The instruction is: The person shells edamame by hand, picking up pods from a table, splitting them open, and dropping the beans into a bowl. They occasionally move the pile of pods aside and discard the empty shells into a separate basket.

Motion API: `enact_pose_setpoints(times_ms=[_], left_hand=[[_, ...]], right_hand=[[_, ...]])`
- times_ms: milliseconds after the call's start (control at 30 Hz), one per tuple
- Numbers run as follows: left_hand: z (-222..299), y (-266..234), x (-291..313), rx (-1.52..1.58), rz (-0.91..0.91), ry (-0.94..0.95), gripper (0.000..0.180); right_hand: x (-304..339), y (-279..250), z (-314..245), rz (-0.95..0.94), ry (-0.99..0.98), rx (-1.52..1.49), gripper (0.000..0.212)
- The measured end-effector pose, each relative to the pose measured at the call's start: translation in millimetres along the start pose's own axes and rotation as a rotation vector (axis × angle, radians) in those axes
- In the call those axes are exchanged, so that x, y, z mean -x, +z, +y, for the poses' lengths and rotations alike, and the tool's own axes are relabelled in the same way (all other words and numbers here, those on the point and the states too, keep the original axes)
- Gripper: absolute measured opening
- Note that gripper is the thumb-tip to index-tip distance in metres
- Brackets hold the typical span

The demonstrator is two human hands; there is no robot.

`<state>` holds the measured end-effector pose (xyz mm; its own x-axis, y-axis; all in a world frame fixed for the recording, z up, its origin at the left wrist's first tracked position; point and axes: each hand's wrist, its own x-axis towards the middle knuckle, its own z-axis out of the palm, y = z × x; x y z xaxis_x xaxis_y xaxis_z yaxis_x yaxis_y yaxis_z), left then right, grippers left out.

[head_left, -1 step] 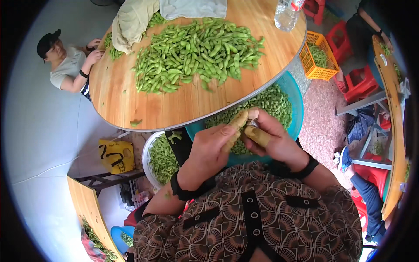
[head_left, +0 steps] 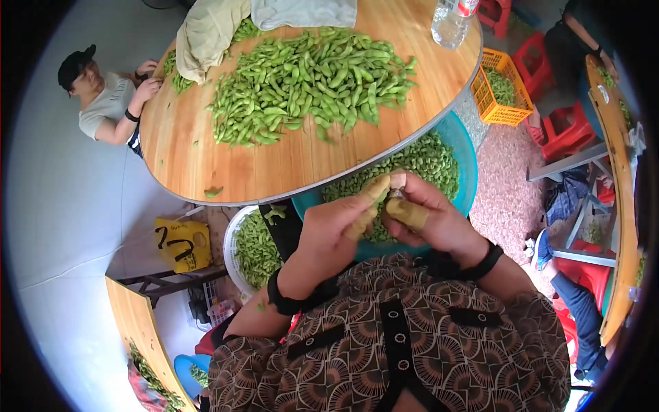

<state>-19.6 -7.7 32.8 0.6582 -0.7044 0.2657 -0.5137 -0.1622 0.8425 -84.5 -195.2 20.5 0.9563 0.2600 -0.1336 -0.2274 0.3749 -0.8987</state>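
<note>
My left hand (head_left: pixel 329 230) and my right hand (head_left: pixel 443 223) meet fingertip to fingertip in front of my chest, over a blue-green tub (head_left: pixel 467 165) of green bean pods (head_left: pixel 432 161). Yellowish covers sit on several fingers, and a pale wrap is on a right fingertip. A small shiny metal piece (head_left: pixel 396 194) shows at my right fingers. Both hands are closed in a pinch; anything between the fingertips is too small or hidden to name. Beyond them, a big heap of green pods (head_left: pixel 309 82) lies on the round wooden table (head_left: pixel 226 172).
A white basket (head_left: pixel 231 240) of pods stands left of my lap, near a yellow bag (head_left: pixel 184 245). Cloths (head_left: pixel 302 12) and a water bottle (head_left: pixel 451 27) are on the table. An orange crate (head_left: pixel 504 113) and red stools (head_left: pixel 566 134) stand right. A person (head_left: pixel 106 103) sits at the left.
My right hand has shifted very slightly to the right, and the fingers of both hands have moved a little. The heap and the containers look the same.
</note>
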Motion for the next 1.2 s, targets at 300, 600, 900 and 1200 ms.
enact_pose_setpoints(times_ms=[300, 600, 900, 1200], left_hand=[[-35.3, 12.5, 2.1, 0.792, -0.093, -0.541, 0.034], [-30.0, 27.1, -5.4, -0.292, 0.251, 0.139, 0.018], [-38.7, 22.6, -6.7, 0.028, 0.147, -0.097, 0.015], [-21.3, 23.2, -1.1, 0.102, 0.051, -0.209, 0.026]], right_hand=[[-12.6, -22.7, 35.2, -0.075, 0.183, -0.554, 0.021], [-3.0, 4.0, 22.8, 0.253, 0.113, 0.017, 0.017], [-4.9, -19.8, 38.6, 0.035, 0.202, -0.397, 0.024], [-10.6, -21.5, 42.3, 0.22, 0.037, -0.212, 0.009]])
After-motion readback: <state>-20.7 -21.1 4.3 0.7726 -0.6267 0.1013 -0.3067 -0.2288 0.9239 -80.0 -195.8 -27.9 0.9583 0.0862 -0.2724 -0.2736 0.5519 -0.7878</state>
